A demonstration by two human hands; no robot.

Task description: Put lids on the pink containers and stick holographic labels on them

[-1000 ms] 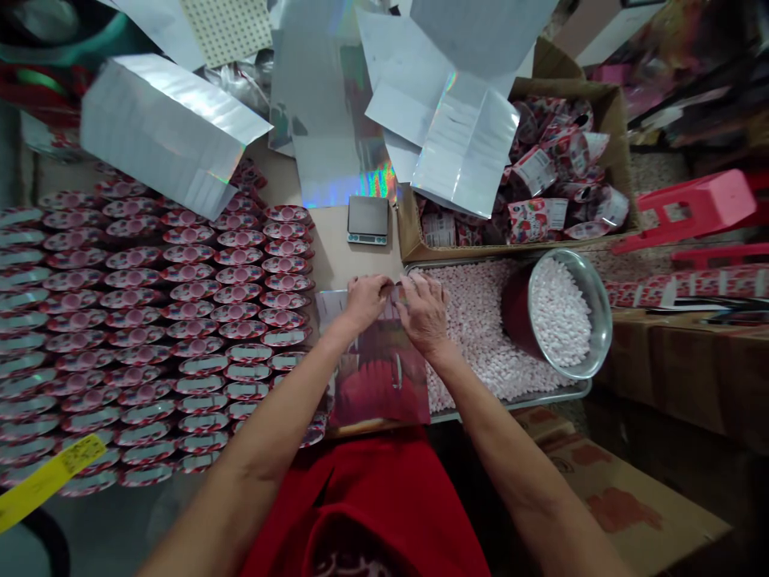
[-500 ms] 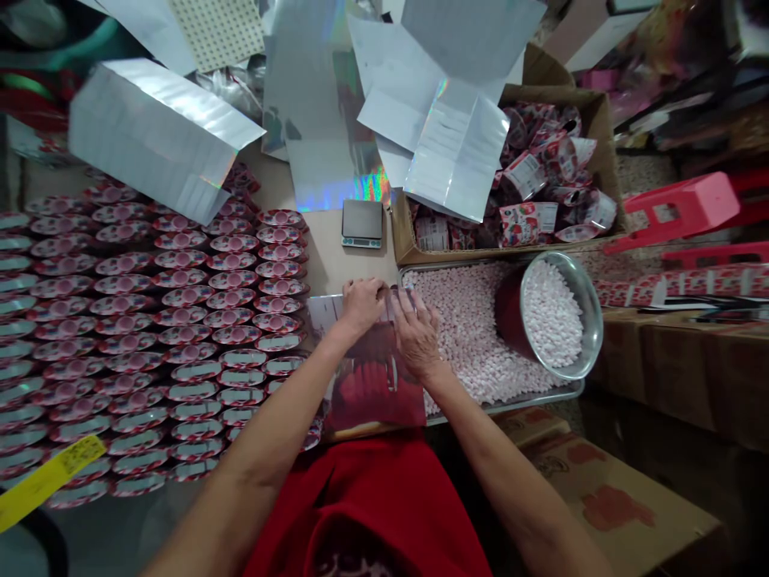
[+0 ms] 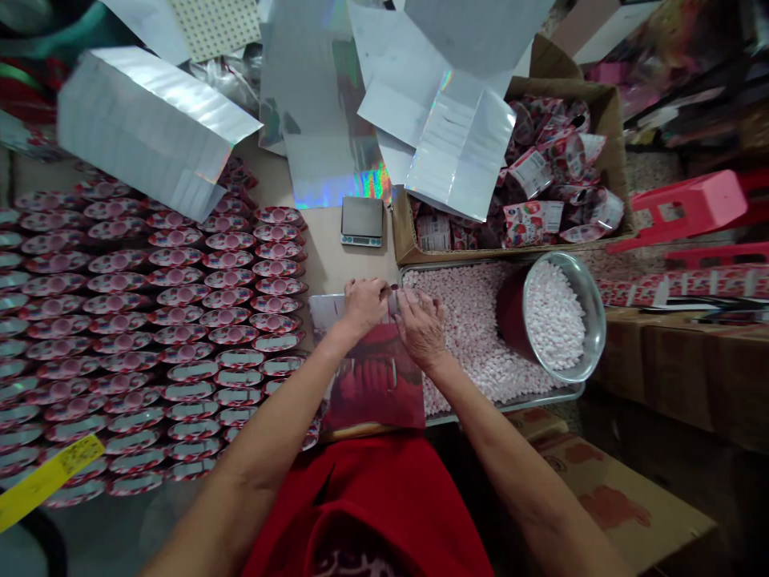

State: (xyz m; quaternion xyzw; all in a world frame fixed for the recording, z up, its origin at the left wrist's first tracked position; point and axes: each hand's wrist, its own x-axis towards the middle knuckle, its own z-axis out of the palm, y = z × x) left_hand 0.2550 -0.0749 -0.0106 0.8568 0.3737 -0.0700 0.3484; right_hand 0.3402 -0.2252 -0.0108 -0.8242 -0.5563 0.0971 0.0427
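My left hand [image 3: 362,305] and my right hand [image 3: 420,327] meet over the far end of a shiny foil pouch [image 3: 372,377] that lies flat before me and mirrors my red shirt. Both pinch the pouch's top edge, fingers curled on it. Right of my right hand a metal tray [image 3: 510,403] is heaped with small pink-white candies [image 3: 469,320]. A red metal scoop cup [image 3: 556,315], full of the same candies, lies tilted in the tray.
Rows of several filled red-and-white pouches [image 3: 180,320] cover the table to the left. A small digital scale [image 3: 362,222] sits beyond my hands. Silver foil sheets [image 3: 156,132] lie at the back. A cardboard box [image 3: 613,104] holds printed packets. A pink stool [image 3: 690,204] stands right.
My hands stay on the pouch's top edge; the right hand has shifted a little and its fingers have curled in tighter. The view has drifted slightly.
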